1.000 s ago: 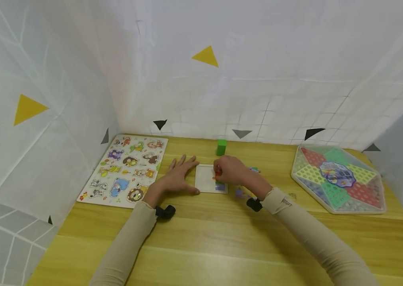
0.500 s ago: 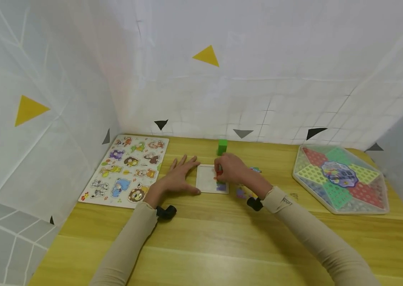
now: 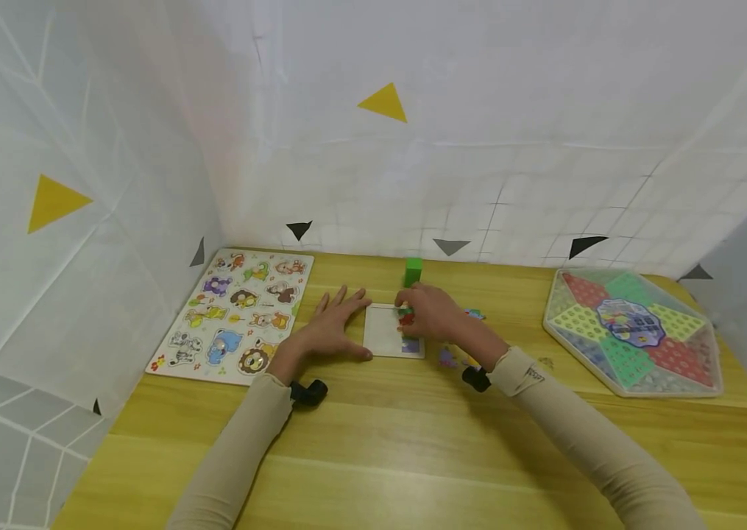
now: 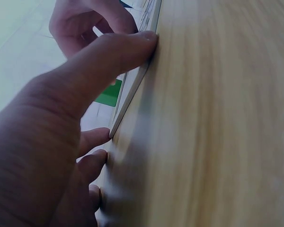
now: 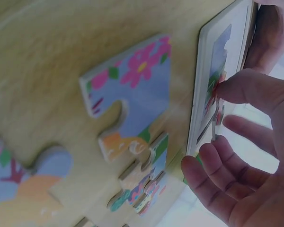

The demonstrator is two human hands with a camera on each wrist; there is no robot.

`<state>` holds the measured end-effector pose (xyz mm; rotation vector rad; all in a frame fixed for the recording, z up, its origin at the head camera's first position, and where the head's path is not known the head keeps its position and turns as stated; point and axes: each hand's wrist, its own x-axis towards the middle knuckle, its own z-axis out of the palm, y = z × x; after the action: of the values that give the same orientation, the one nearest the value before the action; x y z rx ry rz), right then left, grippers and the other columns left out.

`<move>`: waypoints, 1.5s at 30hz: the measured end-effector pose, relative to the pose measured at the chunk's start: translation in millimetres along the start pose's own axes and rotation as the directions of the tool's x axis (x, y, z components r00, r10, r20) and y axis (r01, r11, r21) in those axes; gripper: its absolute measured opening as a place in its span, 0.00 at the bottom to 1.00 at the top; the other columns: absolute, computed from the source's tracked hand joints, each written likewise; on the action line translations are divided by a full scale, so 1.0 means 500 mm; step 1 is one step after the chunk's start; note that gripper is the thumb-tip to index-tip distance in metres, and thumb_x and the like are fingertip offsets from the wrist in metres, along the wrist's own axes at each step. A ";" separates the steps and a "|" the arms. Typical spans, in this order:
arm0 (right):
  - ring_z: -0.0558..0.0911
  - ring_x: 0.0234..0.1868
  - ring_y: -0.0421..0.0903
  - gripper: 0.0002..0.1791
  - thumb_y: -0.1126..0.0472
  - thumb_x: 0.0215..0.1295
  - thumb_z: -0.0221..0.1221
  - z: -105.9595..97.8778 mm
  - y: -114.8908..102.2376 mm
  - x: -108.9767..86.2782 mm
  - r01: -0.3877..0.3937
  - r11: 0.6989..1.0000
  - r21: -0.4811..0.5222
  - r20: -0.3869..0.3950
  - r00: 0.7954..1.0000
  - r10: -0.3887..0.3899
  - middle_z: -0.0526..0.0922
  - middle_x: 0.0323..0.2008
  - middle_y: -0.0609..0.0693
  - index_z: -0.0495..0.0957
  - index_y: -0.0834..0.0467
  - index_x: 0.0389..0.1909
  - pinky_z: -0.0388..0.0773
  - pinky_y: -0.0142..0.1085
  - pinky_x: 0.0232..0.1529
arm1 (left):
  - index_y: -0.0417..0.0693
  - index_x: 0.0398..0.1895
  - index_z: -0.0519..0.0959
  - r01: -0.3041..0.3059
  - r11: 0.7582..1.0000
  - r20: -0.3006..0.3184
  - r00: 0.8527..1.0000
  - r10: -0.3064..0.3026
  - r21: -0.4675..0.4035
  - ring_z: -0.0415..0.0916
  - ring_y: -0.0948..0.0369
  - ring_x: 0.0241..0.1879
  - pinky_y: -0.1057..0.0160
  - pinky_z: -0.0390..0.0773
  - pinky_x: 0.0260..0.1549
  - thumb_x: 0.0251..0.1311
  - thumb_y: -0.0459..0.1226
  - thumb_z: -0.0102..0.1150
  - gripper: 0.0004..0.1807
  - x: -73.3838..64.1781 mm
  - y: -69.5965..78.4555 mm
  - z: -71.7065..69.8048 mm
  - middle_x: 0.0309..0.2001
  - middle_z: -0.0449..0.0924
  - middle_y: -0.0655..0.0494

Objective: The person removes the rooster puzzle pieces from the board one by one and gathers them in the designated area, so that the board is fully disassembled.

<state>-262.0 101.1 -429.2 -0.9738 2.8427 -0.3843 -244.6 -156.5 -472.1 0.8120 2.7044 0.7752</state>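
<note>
A small white puzzle tray (image 3: pixel 381 335) lies flat on the table between the hands. My left hand (image 3: pixel 328 331) is spread at its left side, thumb and forefinger against the edge, as the left wrist view also shows. Over the tray's right half, my right hand (image 3: pixel 436 315) pinches a jigsaw piece (image 3: pixel 406 316) with red and green on it, tilted up from the tray in the right wrist view. A bluish-purple jigsaw piece (image 5: pixel 220 49) lies inside the tray along its right edge. Several loose jigsaw pieces (image 5: pixel 146 85) lie right of the tray, partly hidden under the right hand in the head view.
A green block (image 3: pixel 413 271) stands just behind the tray. At the left lies an animal puzzle board (image 3: pixel 230 318); at the right, a hexagonal board game (image 3: pixel 631 324) with coloured triangles. White sheeting (image 3: pixel 479 110) closes off the table's back and sides.
The right hand has shifted slightly on the tray's right side, and the pinched piece now shows green as well as red. The left hand keeps its place.
</note>
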 end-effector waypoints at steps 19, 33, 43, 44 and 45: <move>0.74 0.36 0.46 0.22 0.54 0.56 0.73 -0.005 0.007 -0.017 0.022 0.998 0.054 -0.012 1.000 -0.022 0.78 0.41 0.53 0.82 0.60 0.49 0.75 0.41 0.35 | 0.57 0.80 0.54 0.006 1.000 0.009 1.000 -0.006 0.018 0.26 0.51 0.78 0.47 0.24 0.72 0.46 0.63 0.72 0.60 0.003 -0.004 0.006 0.81 0.40 0.58; 0.70 0.27 0.43 0.18 0.58 0.56 0.72 -0.034 0.016 -0.079 0.041 0.998 0.048 -0.042 0.998 -0.039 0.76 0.35 0.51 0.84 0.59 0.46 0.70 0.36 0.28 | 0.56 0.80 0.54 -0.003 1.000 0.007 1.000 0.003 -0.013 0.26 0.50 0.78 0.46 0.23 0.72 0.47 0.62 0.72 0.59 -0.002 0.001 0.000 0.81 0.40 0.57; 0.75 0.31 0.44 0.21 0.59 0.53 0.74 -0.061 0.057 -0.125 0.016 0.997 0.075 -0.064 0.998 -0.011 0.78 0.37 0.51 0.84 0.63 0.48 0.76 0.39 0.31 | 0.56 0.80 0.54 0.001 1.000 0.011 1.000 -0.001 0.001 0.26 0.49 0.78 0.46 0.24 0.72 0.46 0.62 0.72 0.59 -0.002 0.003 -0.002 0.81 0.40 0.57; 0.76 0.32 0.44 0.22 0.59 0.53 0.74 -0.066 0.061 -0.129 0.014 0.997 0.076 -0.063 0.998 -0.009 0.78 0.37 0.51 0.84 0.63 0.48 0.76 0.39 0.32 | 0.56 0.80 0.54 0.000 1.000 0.011 1.000 0.000 0.000 0.26 0.49 0.78 0.46 0.24 0.72 0.46 0.62 0.72 0.59 -0.002 0.002 -0.002 0.81 0.40 0.57; 0.76 0.32 0.44 0.22 0.59 0.53 0.74 -0.070 0.065 -0.132 0.012 0.997 0.074 -0.064 0.998 -0.007 0.78 0.36 0.51 0.84 0.63 0.48 0.76 0.39 0.31 | 0.56 0.80 0.54 -0.001 1.000 0.010 1.000 0.001 -0.003 0.26 0.50 0.78 0.46 0.24 0.72 0.46 0.62 0.73 0.59 -0.002 0.002 -0.001 0.81 0.41 0.57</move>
<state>-235.4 173.4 -402.9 -0.9784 2.8581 -0.5274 -243.6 -156.8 -471.0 0.8146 2.6941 0.7732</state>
